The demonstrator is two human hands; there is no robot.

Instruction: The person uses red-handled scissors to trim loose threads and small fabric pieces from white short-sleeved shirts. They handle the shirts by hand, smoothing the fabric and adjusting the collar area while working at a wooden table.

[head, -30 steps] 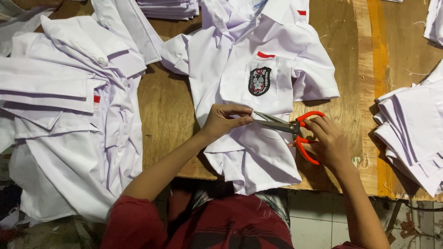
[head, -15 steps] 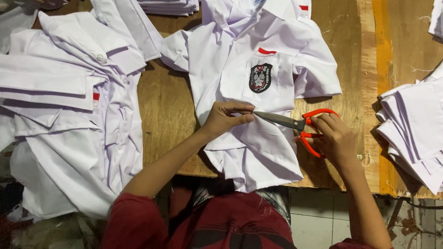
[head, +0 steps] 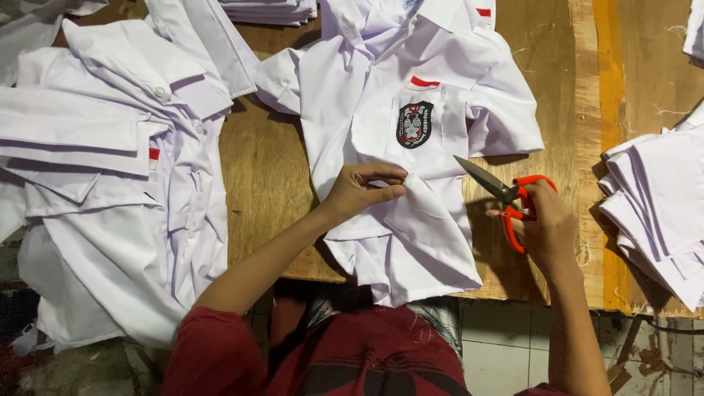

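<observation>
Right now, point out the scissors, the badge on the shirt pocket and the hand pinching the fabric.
scissors (head: 506, 193), head view, on the pivot where blades meet the orange handles.
badge (head: 414, 125), head view, on the middle of the dark crest.
left hand (head: 359, 192), head view, on the back of the hand.

Landmark: the white shirt (head: 411, 183) laid flat mid-table. A shield-shaped badge (head: 414, 125), dark with red and white emblem, sits on its chest pocket, and just above that a small red-over-white strip label (head: 424, 82); a similar red tab (head: 483, 12) shows near the shirt's collar at the top edge. Left of the shirt, on the stacked shirts, another small red-and-white label (head: 153, 156), probably the same kind.
</observation>
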